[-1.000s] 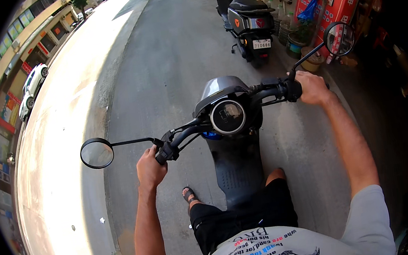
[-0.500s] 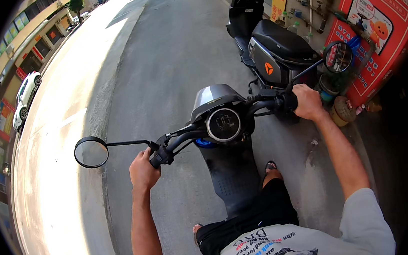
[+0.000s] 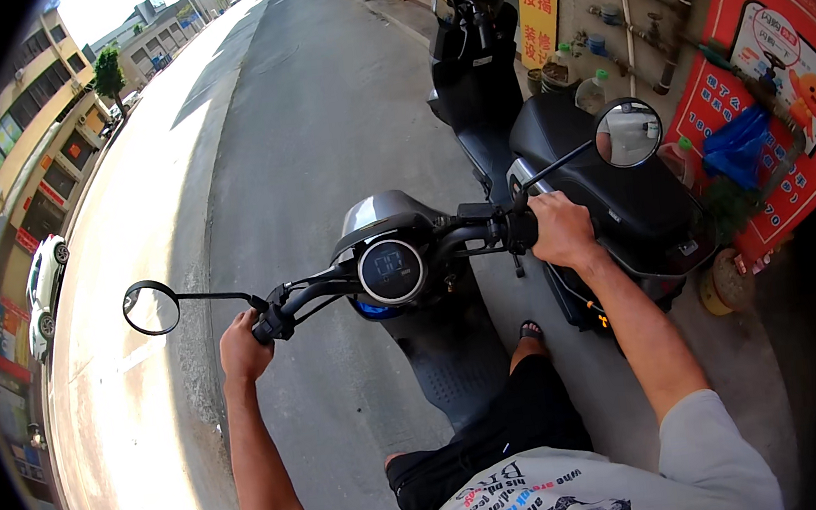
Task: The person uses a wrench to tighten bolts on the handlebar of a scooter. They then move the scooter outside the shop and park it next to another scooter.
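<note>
I sit astride a black electric scooter, its floorboard (image 3: pixel 456 365) between my legs. My left hand (image 3: pixel 244 346) is wrapped round the left end of the handlebar (image 3: pixel 317 293), covering most of that grip. On the right end my right hand (image 3: pixel 563 229) is closed round the other grip. Between them sits a round, lit display (image 3: pixel 392 271) behind a grey front cowl (image 3: pixel 388 209). A round mirror (image 3: pixel 150 308) sticks out on the left, and another mirror (image 3: pixel 629 133) rises on the right. My right foot (image 3: pixel 531 330) rests on the ground in a sandal.
Close on my right stands a parked black scooter (image 3: pixel 559 122). Beyond it are wall pipes (image 3: pixel 627 13), a red sign (image 3: pixel 715 119), a blue bag (image 3: pixel 738 147) and a bucket (image 3: pixel 720 295). The shaded road (image 3: pixel 310 105) stretches ahead; a white car (image 3: pixel 47 286) is at far left.
The handlebar and both hands have shifted left in view, both hands still gripping. More of the street ahead shows. The parked scooter sits lower in view, and my left foot is out of sight.
</note>
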Available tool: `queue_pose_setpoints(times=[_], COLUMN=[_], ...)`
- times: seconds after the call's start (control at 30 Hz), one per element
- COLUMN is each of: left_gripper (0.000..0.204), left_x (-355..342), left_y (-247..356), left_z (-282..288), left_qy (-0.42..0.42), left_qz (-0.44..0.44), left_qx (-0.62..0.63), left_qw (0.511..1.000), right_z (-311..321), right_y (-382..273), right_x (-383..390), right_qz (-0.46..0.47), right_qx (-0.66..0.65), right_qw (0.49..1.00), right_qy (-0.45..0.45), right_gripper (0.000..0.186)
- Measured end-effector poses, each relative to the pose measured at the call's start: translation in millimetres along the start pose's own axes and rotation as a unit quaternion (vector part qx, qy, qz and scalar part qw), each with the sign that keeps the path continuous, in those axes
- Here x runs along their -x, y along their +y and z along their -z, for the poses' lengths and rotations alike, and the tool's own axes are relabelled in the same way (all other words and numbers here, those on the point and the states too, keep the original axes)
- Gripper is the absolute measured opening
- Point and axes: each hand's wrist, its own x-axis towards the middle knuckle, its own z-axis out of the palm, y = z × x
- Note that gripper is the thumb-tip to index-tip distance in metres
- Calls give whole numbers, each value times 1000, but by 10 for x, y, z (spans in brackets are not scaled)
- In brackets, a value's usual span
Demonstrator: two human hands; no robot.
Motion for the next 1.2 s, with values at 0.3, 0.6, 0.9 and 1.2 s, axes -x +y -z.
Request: queue_pose_setpoints(times=[0.3,0.6,0.9,1.2], left_gripper=[37,38,35,52], left_x=[-2835,-4810,-6163,-6580], left_y=[-1055,-1544,-2200,-2502], left_z=[-853,-1538,-1743,-1746], left_qy=[-5,-7,4,-20], left_qz=[-35,-33,-22,-19], left_qx=[28,75,85,113], left_qw=[999,997,996,993], right_z=[-845,-1564,-1894,-1820], right_y=[-222,-172,-632,-907], right_x=[-2660,-4751,-6375,-6870], right_qz=[-36,11,19,14], right_qx=[1,63,114,125], right_qw=[999,997,993,992], right_qy=[-20,47,-9,-13], right_gripper=[51,43,49,53])
